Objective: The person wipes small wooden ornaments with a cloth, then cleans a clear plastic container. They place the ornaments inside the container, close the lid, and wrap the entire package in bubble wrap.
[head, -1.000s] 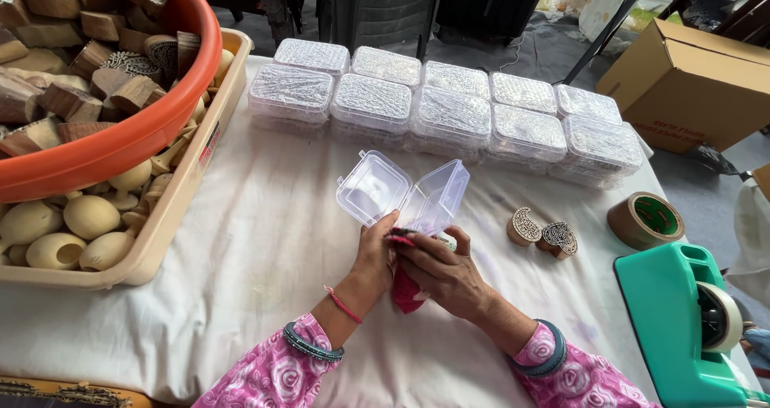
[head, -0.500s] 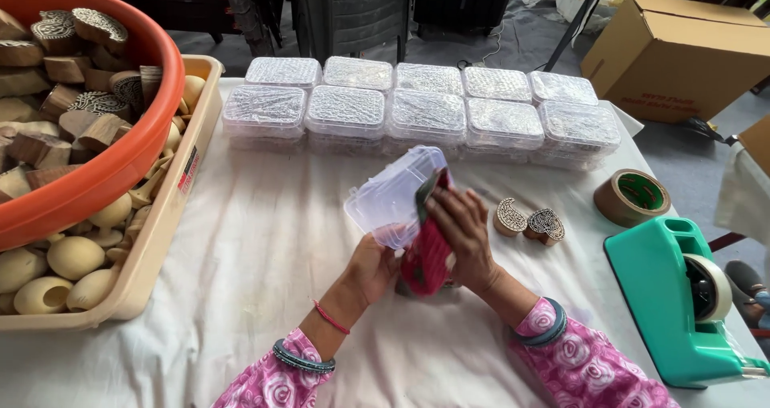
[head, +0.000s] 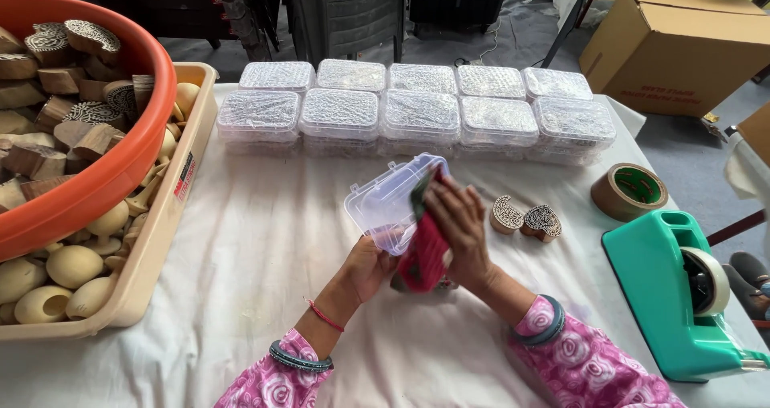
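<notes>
My left hand [head: 367, 268] holds a clear plastic hinged box [head: 383, 204] from below, tilted up above the white cloth. My right hand [head: 457, 220] presses a red and green cloth [head: 423, 252] against the inside of the box. Two carved wooden blocks [head: 525, 217] lie on the cloth just right of my right hand.
Two rows of closed clear boxes [head: 417, 111] line the back of the table [head: 241, 264]. An orange tub [head: 120, 167] of carved wooden blocks sits at left on a beige tray [head: 152, 248] of rounded wooden pieces. A brown tape roll [head: 630, 191] and a green tape dispenser [head: 674, 288] are at right; a cardboard box [head: 682, 47] stands beyond.
The open box was lifted and tilted up. My right hand brought the red cloth up from below the box and into it.
</notes>
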